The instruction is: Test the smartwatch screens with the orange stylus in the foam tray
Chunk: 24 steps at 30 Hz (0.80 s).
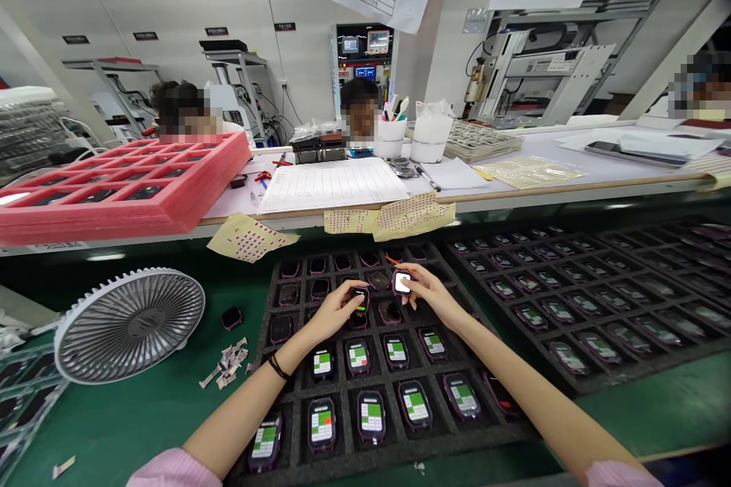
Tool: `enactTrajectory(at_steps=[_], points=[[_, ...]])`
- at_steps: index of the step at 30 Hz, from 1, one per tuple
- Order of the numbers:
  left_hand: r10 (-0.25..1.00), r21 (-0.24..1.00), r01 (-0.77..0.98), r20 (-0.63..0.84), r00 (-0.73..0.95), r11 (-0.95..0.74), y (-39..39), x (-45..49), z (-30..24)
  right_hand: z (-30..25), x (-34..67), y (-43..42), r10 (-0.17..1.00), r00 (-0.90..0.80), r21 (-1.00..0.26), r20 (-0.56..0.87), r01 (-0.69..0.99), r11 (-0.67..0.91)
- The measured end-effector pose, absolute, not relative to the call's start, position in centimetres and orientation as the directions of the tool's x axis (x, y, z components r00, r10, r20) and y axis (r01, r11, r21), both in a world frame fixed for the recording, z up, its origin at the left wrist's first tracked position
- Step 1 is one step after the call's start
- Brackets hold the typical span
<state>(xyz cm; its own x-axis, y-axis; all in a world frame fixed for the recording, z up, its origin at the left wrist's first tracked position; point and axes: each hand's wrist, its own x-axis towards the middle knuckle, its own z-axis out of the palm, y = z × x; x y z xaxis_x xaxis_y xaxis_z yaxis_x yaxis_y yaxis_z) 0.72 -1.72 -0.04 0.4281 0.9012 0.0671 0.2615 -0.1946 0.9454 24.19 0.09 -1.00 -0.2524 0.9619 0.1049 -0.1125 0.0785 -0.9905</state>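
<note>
The left hand [334,312] is curled almost closed, its fingers and thumb pinching a small black watch [359,303] with a lit screen just above a foam tray [388,447]. A black bracelet [278,367] circles the left wrist, and a pink sleeve [171,469] covers the forearm near the lower edge of the view. The right hand [428,293] is partly open, with its fingertips [410,275] gripping the edges of a second watch [402,282], whose screen shows bright white. The 2 hands are near each other but not touching, and both watches are over the upper middle of the tray.

Dark watches sit in the tray's square pockets, many showing green-and-white screens. A second foam tray [576,304] of similar watches lies just to the right. Left of the first tray, a loose watch [231,317] and paper scraps [225,364] lie on a green mat [142,411] beside a white desk fan [130,325].

Farther out, dotted sticker sheets [251,237] hang over a bench edge. On the bench are a pink foam tray [114,198] of watches, a printed form [331,184], and 2 white cups [432,129]. A co-worker [359,95] sits beyond the bench.
</note>
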Motion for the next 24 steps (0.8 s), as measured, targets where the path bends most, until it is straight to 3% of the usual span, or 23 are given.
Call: enactTrajectory(at_steps=[24], points=[[0.896,0.941,0.261,0.084,0.437,-0.215,-1.63,0.68,-0.26,-0.28,24.28,-0.23,0.984,-0.147,-0.991,0.099,-0.099,0.085]])
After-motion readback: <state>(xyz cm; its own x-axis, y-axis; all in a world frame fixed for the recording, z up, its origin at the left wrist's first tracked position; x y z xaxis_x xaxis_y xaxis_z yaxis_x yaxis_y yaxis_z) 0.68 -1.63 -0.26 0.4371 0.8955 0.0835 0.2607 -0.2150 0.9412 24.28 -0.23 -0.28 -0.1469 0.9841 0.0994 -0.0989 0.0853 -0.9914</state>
